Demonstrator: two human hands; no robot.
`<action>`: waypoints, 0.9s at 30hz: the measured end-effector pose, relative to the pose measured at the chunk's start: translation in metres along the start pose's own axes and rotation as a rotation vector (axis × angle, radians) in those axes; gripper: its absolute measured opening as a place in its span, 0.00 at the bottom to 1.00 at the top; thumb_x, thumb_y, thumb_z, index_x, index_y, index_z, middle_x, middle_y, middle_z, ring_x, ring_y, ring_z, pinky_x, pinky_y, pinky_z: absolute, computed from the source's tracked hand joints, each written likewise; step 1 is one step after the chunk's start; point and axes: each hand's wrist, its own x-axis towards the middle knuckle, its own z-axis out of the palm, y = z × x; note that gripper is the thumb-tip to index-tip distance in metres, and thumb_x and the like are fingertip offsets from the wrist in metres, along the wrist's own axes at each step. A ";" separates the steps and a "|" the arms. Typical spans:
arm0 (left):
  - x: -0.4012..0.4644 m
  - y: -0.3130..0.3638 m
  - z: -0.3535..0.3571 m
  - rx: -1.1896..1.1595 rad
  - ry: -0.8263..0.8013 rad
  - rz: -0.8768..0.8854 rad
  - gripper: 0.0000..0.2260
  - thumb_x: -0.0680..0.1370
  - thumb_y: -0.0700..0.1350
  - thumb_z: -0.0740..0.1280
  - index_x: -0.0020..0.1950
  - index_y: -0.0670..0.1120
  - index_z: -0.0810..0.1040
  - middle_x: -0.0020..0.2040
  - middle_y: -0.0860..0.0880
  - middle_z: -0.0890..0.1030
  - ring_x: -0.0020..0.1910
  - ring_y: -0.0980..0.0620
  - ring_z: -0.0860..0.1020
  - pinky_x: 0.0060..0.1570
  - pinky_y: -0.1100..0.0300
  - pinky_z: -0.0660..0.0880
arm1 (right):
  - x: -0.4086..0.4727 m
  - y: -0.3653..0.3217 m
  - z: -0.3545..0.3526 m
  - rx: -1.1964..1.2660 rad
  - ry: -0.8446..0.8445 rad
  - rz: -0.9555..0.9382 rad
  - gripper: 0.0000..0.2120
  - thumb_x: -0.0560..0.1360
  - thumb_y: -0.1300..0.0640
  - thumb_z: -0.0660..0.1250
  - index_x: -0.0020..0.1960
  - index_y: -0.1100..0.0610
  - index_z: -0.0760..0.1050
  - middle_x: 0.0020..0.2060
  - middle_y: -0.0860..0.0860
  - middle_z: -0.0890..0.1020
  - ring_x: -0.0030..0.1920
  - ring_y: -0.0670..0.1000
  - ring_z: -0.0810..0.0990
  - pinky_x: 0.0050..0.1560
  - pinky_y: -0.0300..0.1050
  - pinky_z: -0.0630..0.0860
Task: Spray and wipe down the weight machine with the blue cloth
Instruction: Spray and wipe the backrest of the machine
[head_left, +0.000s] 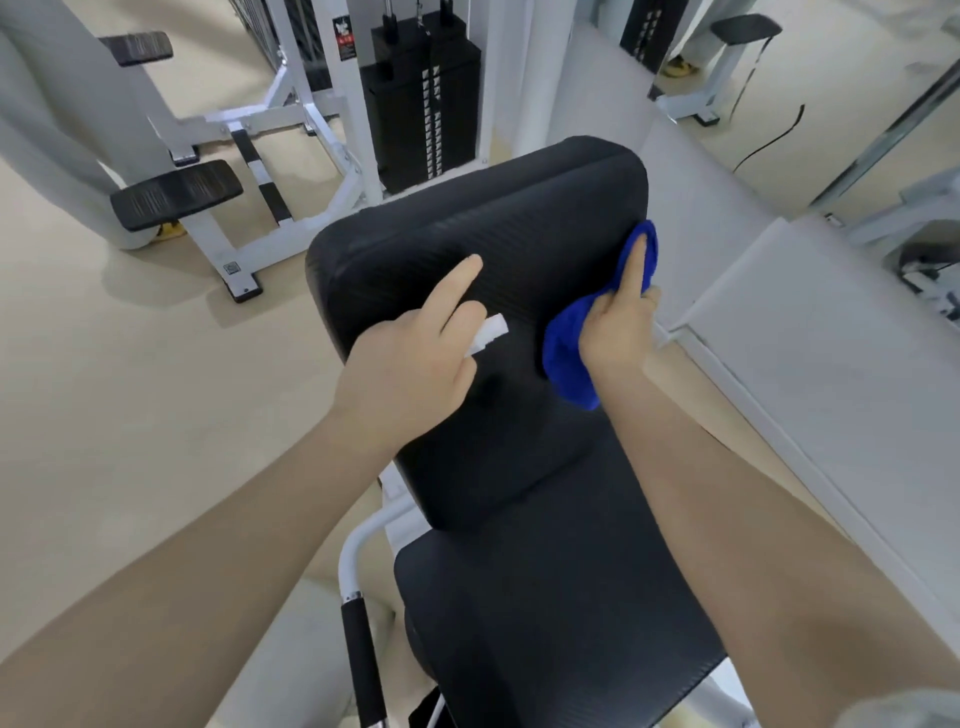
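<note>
In the middle of the frame, the left hand (410, 364) grips a white spray bottle (488, 332), index finger stretched out over the black backrest pad (467, 249). Just to its right, the right hand (618, 327) holds the blue cloth (563, 358) bunched against the pad's right edge, one finger straight along it. The black seat pad (545, 613) lies at the bottom centre, and a weight stack (426, 109) stands at the top.
</note>
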 end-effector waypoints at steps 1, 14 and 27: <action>-0.001 0.001 0.002 -0.002 0.007 0.000 0.07 0.69 0.40 0.59 0.42 0.41 0.75 0.64 0.43 0.76 0.22 0.53 0.59 0.21 0.64 0.56 | 0.005 -0.008 -0.002 0.061 0.006 0.022 0.29 0.79 0.63 0.50 0.76 0.47 0.46 0.60 0.59 0.66 0.41 0.48 0.69 0.49 0.40 0.68; -0.002 0.002 0.017 0.086 -0.004 0.064 0.09 0.68 0.38 0.60 0.43 0.40 0.77 0.58 0.42 0.79 0.22 0.50 0.68 0.25 0.62 0.57 | 0.009 0.007 -0.006 0.271 0.003 0.105 0.29 0.78 0.67 0.51 0.76 0.51 0.52 0.52 0.54 0.77 0.49 0.52 0.74 0.45 0.33 0.65; -0.014 -0.002 -0.004 -0.271 0.011 -0.262 0.04 0.66 0.48 0.55 0.37 0.49 0.65 0.38 0.55 0.71 0.30 0.49 0.70 0.24 0.63 0.61 | -0.042 -0.048 0.012 0.114 -0.016 -0.287 0.32 0.76 0.64 0.57 0.76 0.49 0.51 0.56 0.54 0.68 0.38 0.47 0.70 0.39 0.38 0.67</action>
